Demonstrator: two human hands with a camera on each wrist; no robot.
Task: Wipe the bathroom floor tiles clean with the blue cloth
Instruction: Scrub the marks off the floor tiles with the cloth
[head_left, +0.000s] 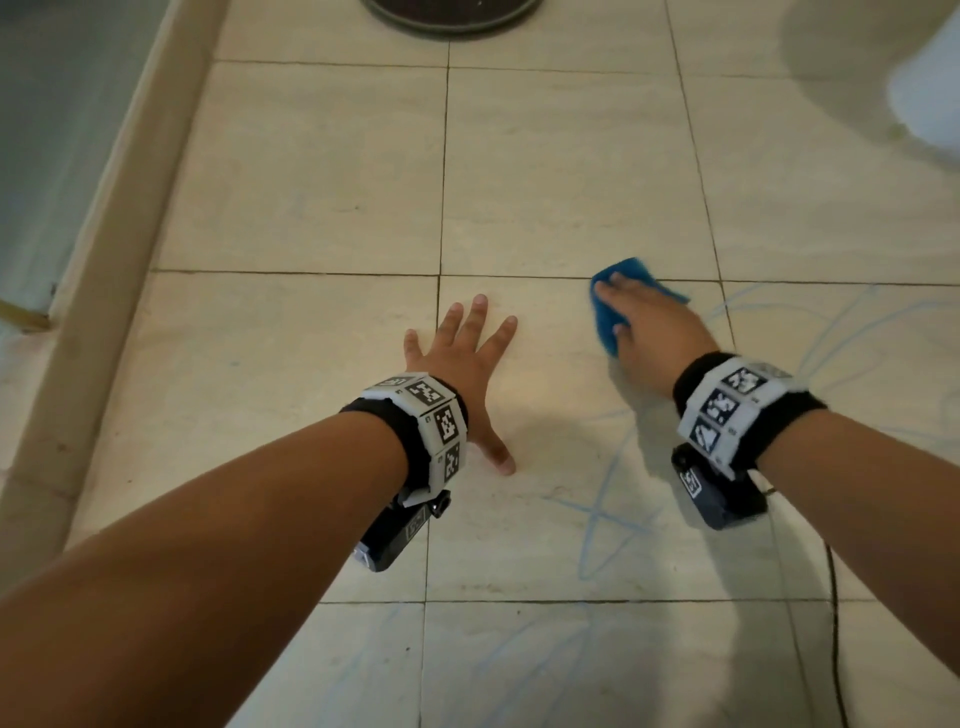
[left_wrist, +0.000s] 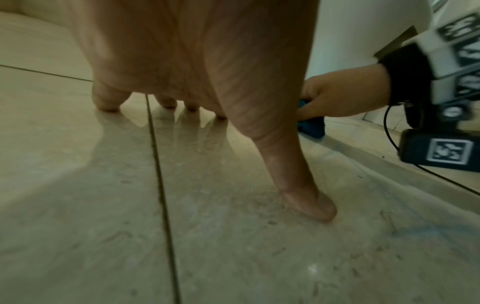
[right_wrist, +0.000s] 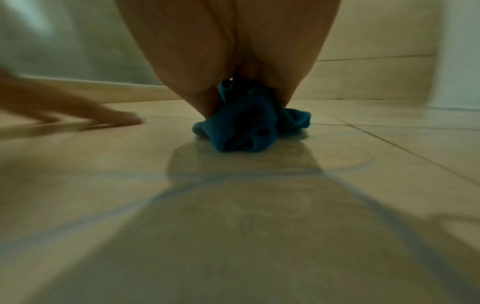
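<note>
**Mid-wipe on the scribbled tiles**

I am pressing the cloth (head_left: 608, 312) onto the floor (head_left: 545, 182) with my right hand (head_left: 649, 325), fingers lying together over the top of it and the thumb tucking against its near edge, so the cloth is bunching up under my palm. It is sitting right at a grout line, just beyond the blue marks (head_left: 602, 514) that are looping over the tiles nearer to me and off to my right. My left hand (head_left: 467, 374) is bracing me, fingers spread apart and flat, tips and thumb touching bare tile, holding nothing.

I am judging that I am in the thick of the wiping, with plenty left: the marks are showing clearly beside and behind the cloth. The next stroke is calling for a firm pull back toward me across those lines, keeping the cloth flat enough to bite and not letting it slip out from under my fingers, while the left hand is carrying my weight.
</note>
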